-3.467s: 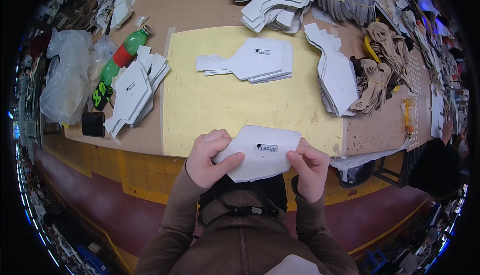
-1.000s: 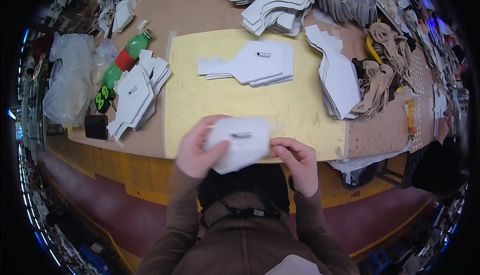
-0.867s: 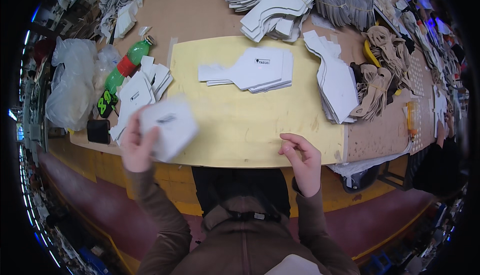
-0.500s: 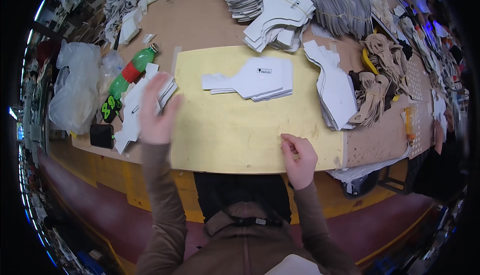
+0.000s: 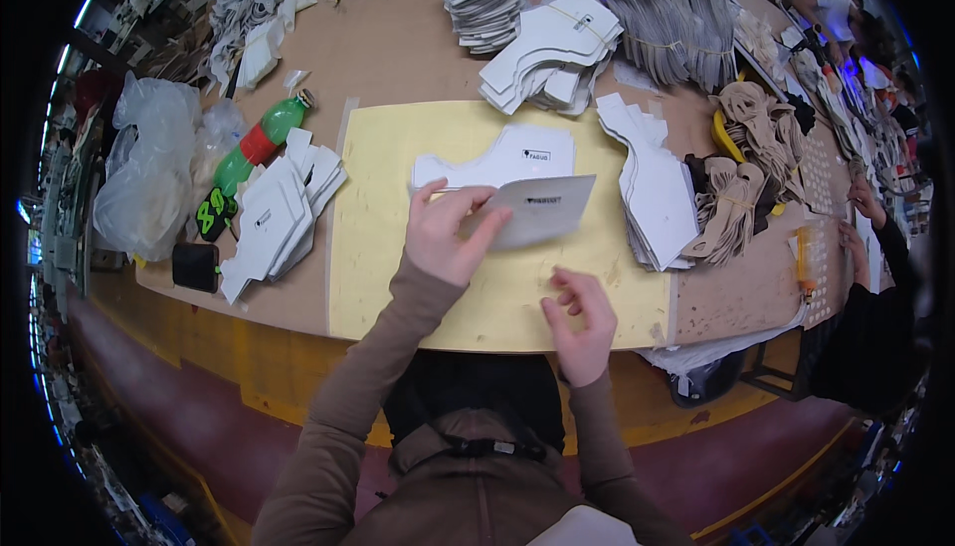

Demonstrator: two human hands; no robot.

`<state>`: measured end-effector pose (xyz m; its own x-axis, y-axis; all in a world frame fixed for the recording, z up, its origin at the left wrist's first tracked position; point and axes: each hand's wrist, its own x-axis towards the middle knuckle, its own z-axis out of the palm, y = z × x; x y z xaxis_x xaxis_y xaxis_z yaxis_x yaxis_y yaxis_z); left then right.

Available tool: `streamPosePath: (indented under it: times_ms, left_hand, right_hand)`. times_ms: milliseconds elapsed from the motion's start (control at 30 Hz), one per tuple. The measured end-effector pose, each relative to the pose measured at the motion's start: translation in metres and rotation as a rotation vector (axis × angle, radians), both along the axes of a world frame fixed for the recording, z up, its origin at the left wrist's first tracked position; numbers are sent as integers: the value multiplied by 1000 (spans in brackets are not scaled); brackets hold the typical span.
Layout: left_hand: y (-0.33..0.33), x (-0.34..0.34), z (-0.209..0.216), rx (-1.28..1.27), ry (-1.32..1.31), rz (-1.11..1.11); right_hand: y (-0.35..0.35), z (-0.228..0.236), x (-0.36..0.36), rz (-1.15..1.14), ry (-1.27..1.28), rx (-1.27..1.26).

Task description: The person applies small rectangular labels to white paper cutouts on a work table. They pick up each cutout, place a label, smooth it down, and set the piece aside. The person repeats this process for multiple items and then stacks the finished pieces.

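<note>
Currently, the left hand (image 5: 448,236) pinches a white piece (image 5: 545,222) by its left end, thumb laid over the near face and fingers mostly behind it. The piece is held tilted above the yellow sheet (image 5: 428,297), a small dark print on the face toward the viewer. In view it overlaps the near edge of the middle pile (image 5: 502,161), a low set of similar white shapes; contact between the two cannot be told. The right hand (image 5: 585,325) is apart from the piece, nearer the person and slightly to the right, over the same sheet. Its fingers are loosely bent, thumb separated from the fingertips, nothing seen in its grasp. A second pile (image 5: 274,216) of white shapes, fanned out, lies left of the sheet, with a green bottle (image 5: 261,144) just beyond it and a black phone (image 5: 195,267) near its lower left end. A third pile (image 5: 654,200) lies along the sheet's right edge, beside tied beige straps (image 5: 731,210). Toward the far side of the brown table (image 5: 383,59), a grey bundle (image 5: 662,21) is bound with a thin band.
</note>
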<state>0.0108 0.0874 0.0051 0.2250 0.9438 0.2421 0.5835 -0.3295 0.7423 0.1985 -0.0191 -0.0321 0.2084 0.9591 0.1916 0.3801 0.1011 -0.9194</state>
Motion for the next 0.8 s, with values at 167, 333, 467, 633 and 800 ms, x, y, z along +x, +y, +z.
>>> streamPosePath:
  times_ms: [167, 333, 467, 633, 800]
  left_hand:
    - [-57, -7, 44, -226, -171, 5]
    - [-80, -12, 60, -426, -281, -22]
    - [-89, -20, 57, -526, -369, -32]
    - [-94, -22, 53, -550, -409, -16]
    - [-97, -20, 53, -553, -491, 16]
  right_hand:
    - [-9, 26, 15, 114, 782, -114]
    - [-31, 56, 5, 172, 816, -283]
    - [-36, 68, 0, 194, 870, -219]
    - [-36, 71, 0, 204, 879, -255]
    - [-37, 69, -1, 216, 887, -252]
